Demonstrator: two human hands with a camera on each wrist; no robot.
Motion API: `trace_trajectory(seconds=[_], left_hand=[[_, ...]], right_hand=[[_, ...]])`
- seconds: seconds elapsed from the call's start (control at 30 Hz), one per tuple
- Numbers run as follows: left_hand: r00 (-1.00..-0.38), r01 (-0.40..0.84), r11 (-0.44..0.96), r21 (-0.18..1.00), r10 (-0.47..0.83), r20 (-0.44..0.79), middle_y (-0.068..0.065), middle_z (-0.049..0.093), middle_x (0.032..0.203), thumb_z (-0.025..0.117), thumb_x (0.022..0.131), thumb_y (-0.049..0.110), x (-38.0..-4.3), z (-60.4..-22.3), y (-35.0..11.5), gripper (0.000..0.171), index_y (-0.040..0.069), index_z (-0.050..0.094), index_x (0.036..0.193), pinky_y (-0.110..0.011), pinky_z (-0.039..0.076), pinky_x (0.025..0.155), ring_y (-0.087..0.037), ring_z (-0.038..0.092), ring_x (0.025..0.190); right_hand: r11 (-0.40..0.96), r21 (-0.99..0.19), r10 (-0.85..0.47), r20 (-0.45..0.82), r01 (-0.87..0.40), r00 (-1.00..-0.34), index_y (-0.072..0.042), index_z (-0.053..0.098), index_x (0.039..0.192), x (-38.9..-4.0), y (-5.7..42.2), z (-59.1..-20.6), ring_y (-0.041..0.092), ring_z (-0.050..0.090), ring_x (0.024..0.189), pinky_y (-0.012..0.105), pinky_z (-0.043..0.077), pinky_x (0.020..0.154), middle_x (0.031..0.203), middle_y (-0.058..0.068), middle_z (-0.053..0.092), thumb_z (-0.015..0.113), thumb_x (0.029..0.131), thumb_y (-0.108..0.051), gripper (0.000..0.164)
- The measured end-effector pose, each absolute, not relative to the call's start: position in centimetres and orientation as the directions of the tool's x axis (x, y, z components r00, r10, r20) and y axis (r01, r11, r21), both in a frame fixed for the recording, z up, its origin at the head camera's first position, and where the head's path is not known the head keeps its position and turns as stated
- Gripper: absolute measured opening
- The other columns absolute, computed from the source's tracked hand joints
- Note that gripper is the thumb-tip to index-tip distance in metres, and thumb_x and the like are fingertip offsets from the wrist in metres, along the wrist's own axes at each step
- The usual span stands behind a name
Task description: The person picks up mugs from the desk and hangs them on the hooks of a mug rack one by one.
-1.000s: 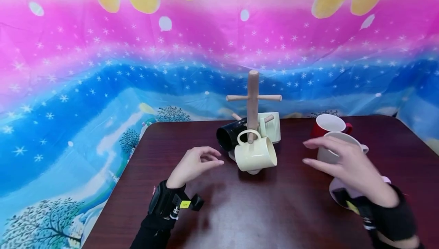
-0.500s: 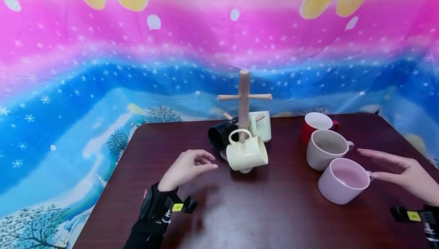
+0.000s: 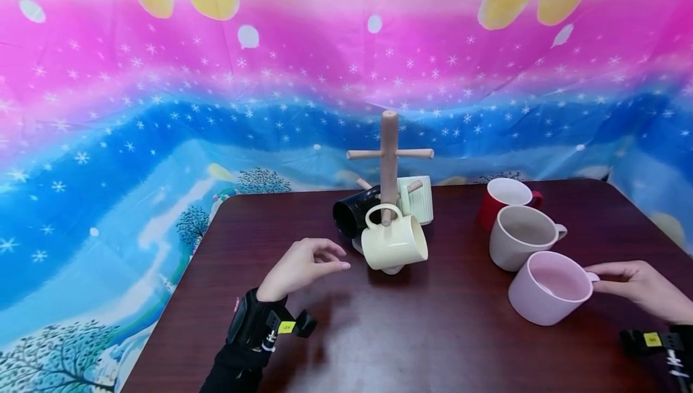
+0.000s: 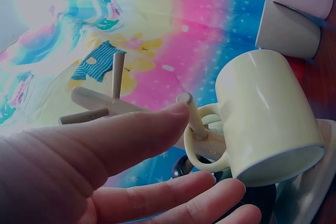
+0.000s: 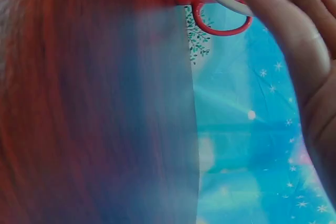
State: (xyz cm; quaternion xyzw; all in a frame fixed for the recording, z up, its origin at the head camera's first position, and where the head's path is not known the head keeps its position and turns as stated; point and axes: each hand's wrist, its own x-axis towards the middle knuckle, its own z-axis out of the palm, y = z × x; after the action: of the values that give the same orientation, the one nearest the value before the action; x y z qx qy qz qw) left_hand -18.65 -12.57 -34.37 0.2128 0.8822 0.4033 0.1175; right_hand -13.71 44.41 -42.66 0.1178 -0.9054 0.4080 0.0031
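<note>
On the right of the head view, my right hand [image 3: 639, 284] pinches the handle of a pink mug [image 3: 547, 290] between thumb and fingers. The mug stands upright at the table's right side. My left hand [image 3: 303, 266] hovers left of a wooden mug tree [image 3: 389, 164], its fingers relaxed and holding nothing. A cream mug [image 3: 394, 242] hangs tilted by its handle on the tree's front peg. In the left wrist view, the left thumb overlaps that peg near the cream mug [image 4: 268, 114]. A black mug [image 3: 352, 211] and a pale ribbed mug [image 3: 419, 200] are on lower pegs behind.
A grey mug [image 3: 520, 242] stands just behind the pink one, with a red mug [image 3: 489, 206] with a white inside farther back. Two upper pegs of the tree bear no mug. A printed cloth [image 3: 303, 80] hangs behind the dark wooden table [image 3: 433, 345].
My right hand has swung right, from over the mugs to the pink mug's handle, and its fingers have closed on it. The left hand stays nearly still; the head view shifted slightly.
</note>
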Motion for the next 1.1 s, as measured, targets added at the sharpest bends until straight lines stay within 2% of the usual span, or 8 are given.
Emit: trace_trajectory(seconds=[0.13,0.37,0.57,0.73,0.9,1.1], left_hand=[[-0.882,0.285,0.587,0.758,0.47,-0.033,0.001,0.069,0.091,0.066,0.083,0.035,-18.7,-34.4,-12.6,0.031,0.012,0.067,0.103,-0.028,0.05,0.073,-0.011,0.063,0.081],[-0.882,0.279,0.596,0.753,0.47,-0.046,0.002,0.069,0.091,0.066,0.083,0.037,-18.7,-34.6,-12.6,0.029,0.016,0.067,0.102,-0.028,0.049,0.074,-0.01,0.062,0.081],[-0.882,0.284,0.603,0.745,0.47,-0.044,0.001,0.068,0.092,0.066,0.083,0.036,-18.6,-34.5,-12.5,0.027,0.016,0.067,0.102,-0.028,0.049,0.073,-0.01,0.062,0.081],[-0.874,0.291,0.596,0.748,0.484,-0.046,0.0,0.069,0.092,0.066,0.083,0.035,-18.7,-34.5,-12.4,0.032,0.012,0.067,0.105,-0.028,0.05,0.073,-0.011,0.063,0.081],[-0.87,0.296,0.592,0.749,0.491,-0.045,0.0,0.069,0.093,0.066,0.083,0.035,-18.7,-34.5,-12.3,0.029,0.014,0.067,0.102,-0.027,0.049,0.073,-0.011,0.063,0.081],[-0.864,0.306,0.587,0.75,0.502,-0.04,-0.002,0.068,0.094,0.065,0.084,0.036,-18.8,-34.6,-12.2,0.029,0.013,0.067,0.102,-0.027,0.049,0.072,-0.012,0.063,0.082]], right_hand=[[0.648,-0.726,-0.212,0.118,-0.23,-0.97,-0.009,0.071,0.097,-13.5,44.2,-42.4,-0.01,0.059,0.077,0.014,0.048,0.059,0.088,-0.024,0.065,0.059,0.085,0.003,0.02],[0.64,-0.743,-0.176,0.109,-0.198,-0.978,-0.019,0.071,0.097,-13.1,43.8,-41.6,-0.003,0.062,0.07,0.018,0.05,0.056,0.086,-0.025,0.065,0.056,0.088,0.001,0.026],[0.614,-0.757,-0.069,0.228,-0.222,-0.971,-0.025,0.071,0.093,-12.3,42.1,-39.6,-0.007,0.056,0.07,0.013,0.046,0.054,0.088,-0.031,0.061,0.059,0.086,0.003,0.03],[0.636,-0.731,-0.035,0.292,-0.246,-0.956,-0.017,0.071,0.097,-11.6,38.8,-37.6,-0.013,0.055,0.077,0.009,0.045,0.057,0.09,-0.031,0.061,0.06,0.086,0.002,0.025],[0.664,-0.709,0.003,0.319,-0.236,-0.948,-0.006,0.069,0.104,-11.1,34.2,-36.2,-0.019,0.052,0.085,0.006,0.044,0.062,0.091,-0.032,0.06,0.06,0.087,-0.005,0.019],[0.582,-0.724,-0.014,0.447,-0.371,-0.894,0.0,0.068,0.105,-11.6,28.4,-34.5,-0.01,0.055,0.081,0.007,0.045,0.063,0.09,-0.029,0.063,0.065,0.081,0.003,0.025]])
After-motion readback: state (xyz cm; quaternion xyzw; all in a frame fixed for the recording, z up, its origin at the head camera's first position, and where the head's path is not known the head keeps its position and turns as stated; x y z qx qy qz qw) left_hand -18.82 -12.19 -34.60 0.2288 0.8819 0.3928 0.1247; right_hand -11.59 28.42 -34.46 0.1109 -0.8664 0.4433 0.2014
